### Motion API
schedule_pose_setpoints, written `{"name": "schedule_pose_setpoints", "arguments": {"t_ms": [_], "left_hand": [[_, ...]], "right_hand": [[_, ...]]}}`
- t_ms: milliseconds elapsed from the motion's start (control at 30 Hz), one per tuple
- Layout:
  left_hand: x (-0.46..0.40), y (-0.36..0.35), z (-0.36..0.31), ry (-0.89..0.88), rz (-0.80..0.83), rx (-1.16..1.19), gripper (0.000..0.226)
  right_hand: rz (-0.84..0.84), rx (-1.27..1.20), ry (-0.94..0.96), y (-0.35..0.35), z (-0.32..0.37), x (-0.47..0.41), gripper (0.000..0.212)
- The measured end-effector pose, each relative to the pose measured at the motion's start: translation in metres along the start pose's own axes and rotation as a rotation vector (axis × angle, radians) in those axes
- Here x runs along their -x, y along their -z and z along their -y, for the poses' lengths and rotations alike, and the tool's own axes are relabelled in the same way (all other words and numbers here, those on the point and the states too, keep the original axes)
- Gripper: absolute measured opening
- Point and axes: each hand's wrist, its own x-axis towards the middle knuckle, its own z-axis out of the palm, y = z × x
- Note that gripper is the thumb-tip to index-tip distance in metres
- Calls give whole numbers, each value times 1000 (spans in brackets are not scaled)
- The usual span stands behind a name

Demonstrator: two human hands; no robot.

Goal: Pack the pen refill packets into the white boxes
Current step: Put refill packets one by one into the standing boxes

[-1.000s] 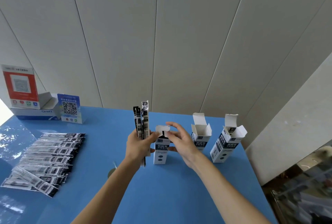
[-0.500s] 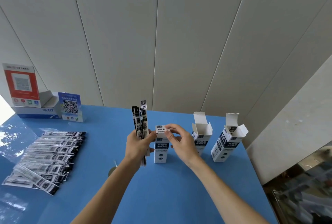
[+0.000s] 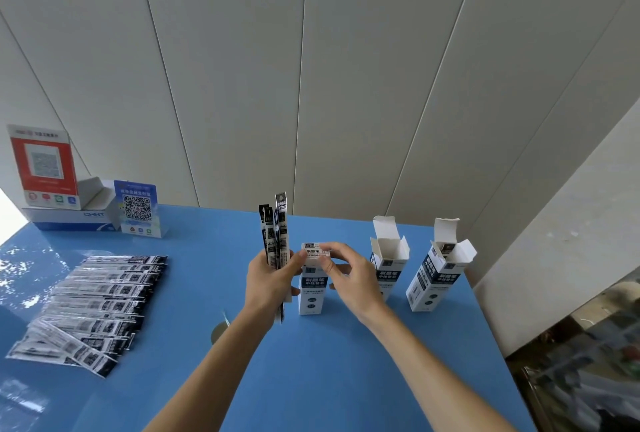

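The left hand is closed around a small bunch of refill packets, held upright just left of centre, their tops fanned above the fist and their lower ends poking out below it. Its thumb touches the upper left edge of the nearest white box. The right hand is at the top of that same box, fingertips pinching or pressing the lid flap, which lies folded down; whether it is fully tucked in is hard to tell.

To the right stand two more white boxes, the middle box and the far right box, both with lids raised and side flaps spread. The right one leans slightly.

At the left of the frame a spread of packets lies in overlapping rows on the blue table. In the upper left stand a red sign and a blue sign with square codes.
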Motion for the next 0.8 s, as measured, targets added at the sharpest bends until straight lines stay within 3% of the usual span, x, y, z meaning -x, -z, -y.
{"name": "schedule_pose_setpoints", "arguments": {"t_ms": [233,433,600,800], "left_hand": [[7,-4,-4,-98,-2,-92,27],[5,-1,-2,-22,17,-65,25],[4,0,-1,-16,22,-72,25],[7,3,-9,-146,18,-203,22]], "right_hand": [[-56,56,25,-3,0,1,20],[-60,12,-20,-6,-2,2,21],[33,316,56,-4,-2,11,39],[-61,722,276,6,9,15,42]]}}
